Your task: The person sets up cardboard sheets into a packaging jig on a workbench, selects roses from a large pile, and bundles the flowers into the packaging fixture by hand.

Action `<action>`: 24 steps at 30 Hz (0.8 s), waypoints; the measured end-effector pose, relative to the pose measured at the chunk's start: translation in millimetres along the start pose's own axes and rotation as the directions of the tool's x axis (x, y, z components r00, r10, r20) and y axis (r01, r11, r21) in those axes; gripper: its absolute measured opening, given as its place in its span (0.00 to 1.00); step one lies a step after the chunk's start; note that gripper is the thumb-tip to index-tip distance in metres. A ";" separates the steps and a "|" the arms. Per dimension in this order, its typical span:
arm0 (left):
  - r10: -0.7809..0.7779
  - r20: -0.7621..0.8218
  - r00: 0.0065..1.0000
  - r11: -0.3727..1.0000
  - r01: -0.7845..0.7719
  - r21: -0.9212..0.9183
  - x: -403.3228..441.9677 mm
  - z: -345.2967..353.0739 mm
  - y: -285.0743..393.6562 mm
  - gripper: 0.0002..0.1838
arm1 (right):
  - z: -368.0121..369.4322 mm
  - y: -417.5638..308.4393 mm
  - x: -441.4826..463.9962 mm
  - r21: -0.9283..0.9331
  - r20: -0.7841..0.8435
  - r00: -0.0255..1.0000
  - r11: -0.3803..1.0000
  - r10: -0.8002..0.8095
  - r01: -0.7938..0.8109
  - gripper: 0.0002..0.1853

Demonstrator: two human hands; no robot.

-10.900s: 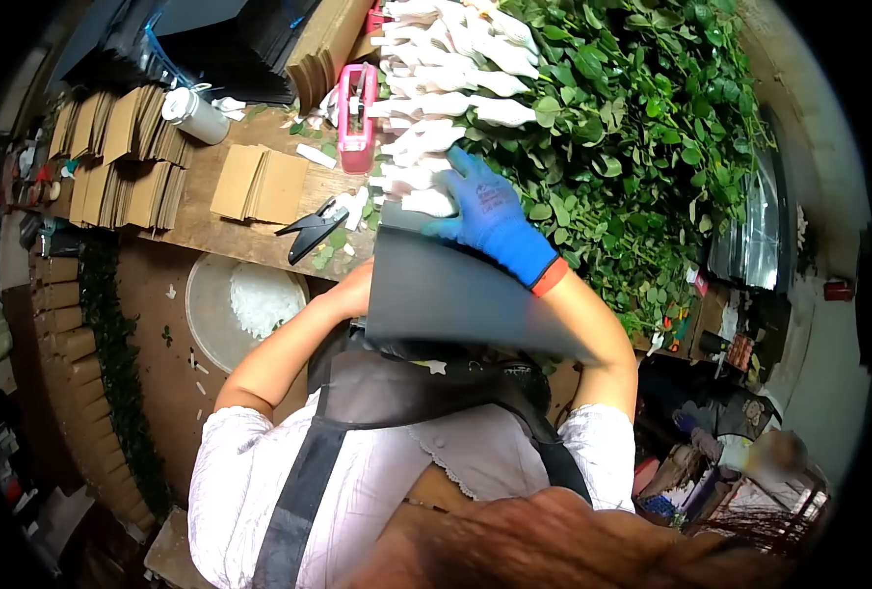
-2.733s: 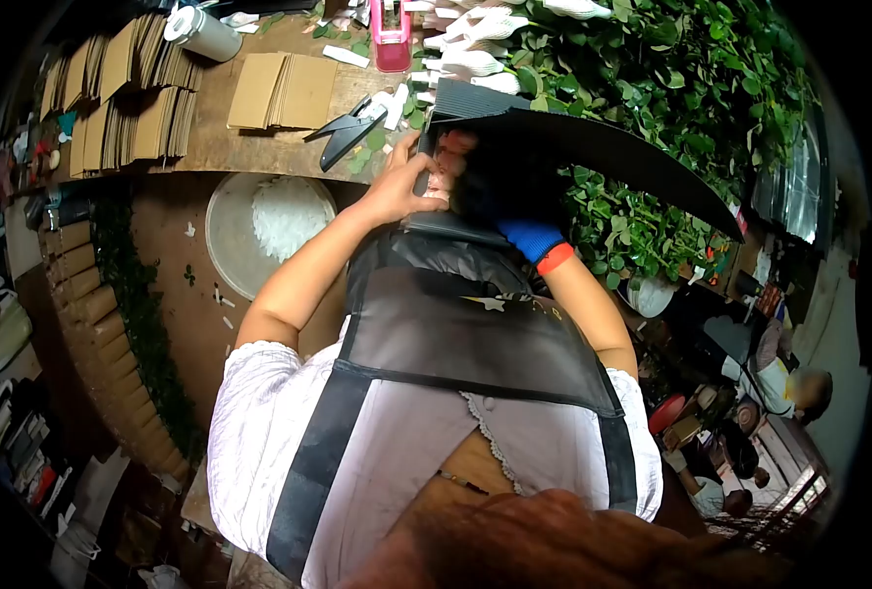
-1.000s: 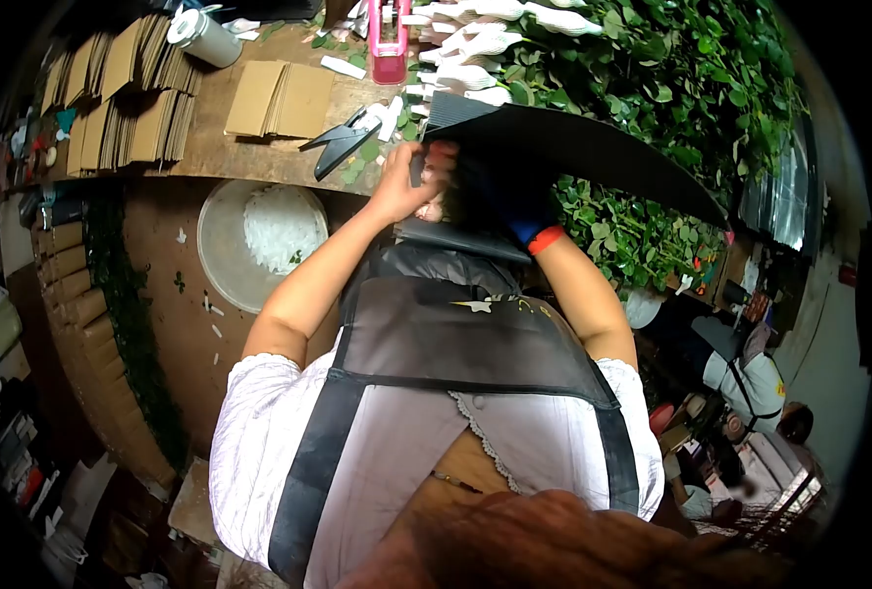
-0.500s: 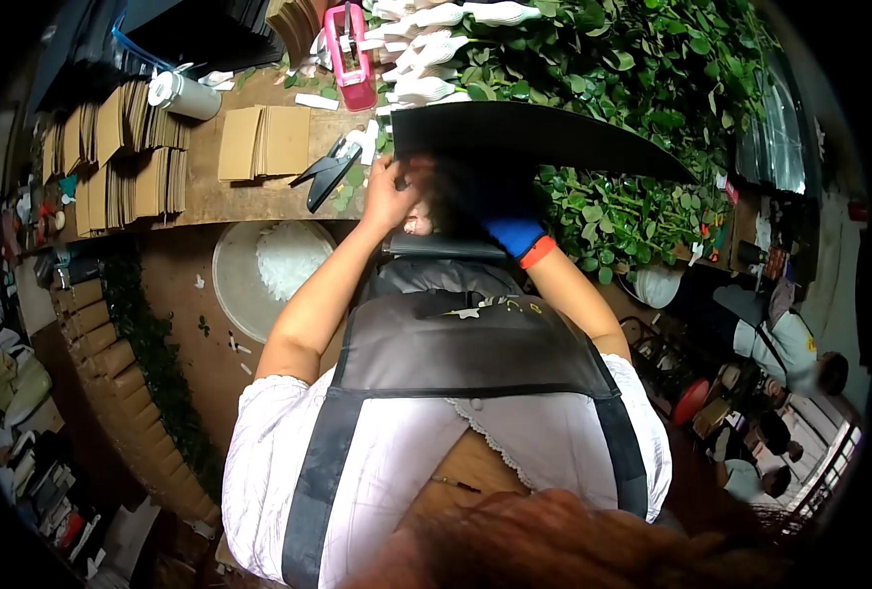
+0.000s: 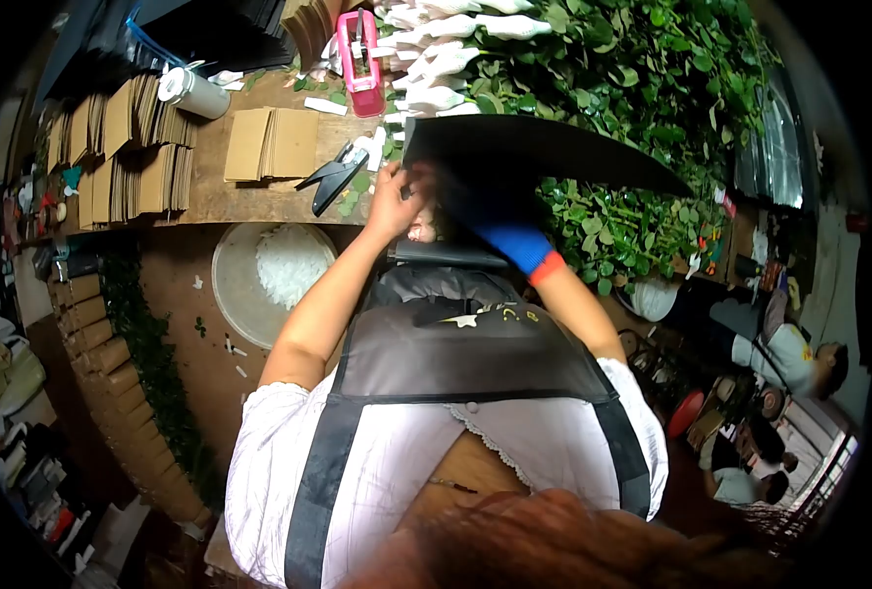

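A large black sheet (image 5: 544, 147) with a curved face stands tilted over the table edge in front of me. My left hand (image 5: 396, 199) is bare, its bent fingers closed at the sheet's lower left corner; the fingertips are partly blurred. Beside it, pale pink flower heads (image 5: 422, 226), which look like roses, show in the shadow below the sheet. My right hand (image 5: 512, 241) wears a blue glove with a red cuff and reaches in under the sheet. Dark shade hides its fingers, so what they hold cannot be made out.
Black hand pliers or a stapler (image 5: 340, 182), folded cardboard pieces (image 5: 271, 145) and a pink tape dispenser (image 5: 360, 69) lie on the table at left. White-netted flower buds (image 5: 446, 64) and leafy stems (image 5: 642, 88) fill the right. Below stands a round tub (image 5: 242, 304).
The view has shifted slightly. More of the right blue glove shows below the sheet. My left hand stays at the sheet's corner.
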State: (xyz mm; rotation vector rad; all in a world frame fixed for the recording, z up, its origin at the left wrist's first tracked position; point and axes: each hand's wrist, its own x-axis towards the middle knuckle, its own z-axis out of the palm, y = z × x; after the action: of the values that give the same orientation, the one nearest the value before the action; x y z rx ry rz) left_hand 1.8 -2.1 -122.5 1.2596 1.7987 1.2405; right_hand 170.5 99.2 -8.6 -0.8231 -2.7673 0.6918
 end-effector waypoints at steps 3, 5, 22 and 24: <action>-0.017 -0.036 0.999 0.999 0.018 0.027 -1.6 6.9 -15.3 0.17 | -43.5 27.7 -39.0 -0.225 0.259 0.946 0.964 0.198 -0.140 0.16; -0.018 -0.045 0.999 1.000 0.019 0.004 -1.0 3.3 -0.7 0.16 | -70.5 50.4 -77.2 0.091 -0.168 0.900 0.915 0.402 -0.392 0.14; 0.069 0.061 0.996 0.995 -0.073 0.061 0.7 -9.1 -32.5 0.21 | -21.2 50.3 -40.3 -0.114 0.351 0.936 0.991 -0.029 0.074 0.36; -0.050 0.352 0.935 0.865 0.217 -0.453 9.7 -29.4 -38.1 0.16 | -18.9 41.8 -29.0 -0.207 0.496 0.867 0.977 0.051 0.060 0.35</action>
State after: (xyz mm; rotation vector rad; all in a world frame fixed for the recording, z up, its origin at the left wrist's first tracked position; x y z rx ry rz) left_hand -40.7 -7.4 -146.4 0.9600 1.2077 1.2169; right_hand 219.9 121.4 -13.0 -0.7604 -3.3624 0.6926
